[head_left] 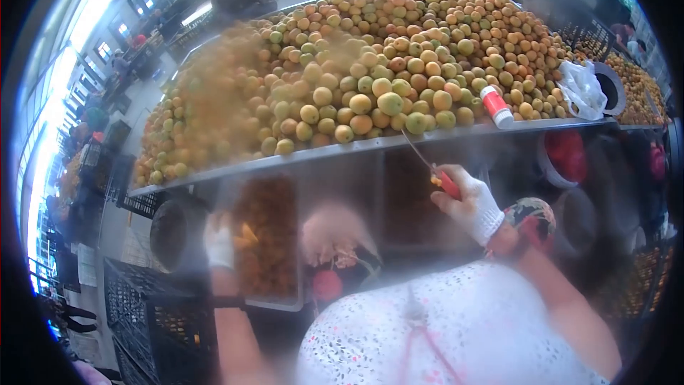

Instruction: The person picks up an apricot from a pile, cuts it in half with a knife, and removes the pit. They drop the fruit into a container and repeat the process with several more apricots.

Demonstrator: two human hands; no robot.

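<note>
White bag and red-and-white cylinder rest beside piled fruit.

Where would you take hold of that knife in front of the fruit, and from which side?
Probably by its red handle, from the near right, where the gloved right hand holds it. The slim, bare blade points away, up and left toward the fruit pile, so that end is best avoided.

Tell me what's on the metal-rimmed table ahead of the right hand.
Heaped apricot-like fruit, a red-and-white bottle at the front edge and a white plastic bag farther right. The heap covers the table; nothing beneath shows.
</note>
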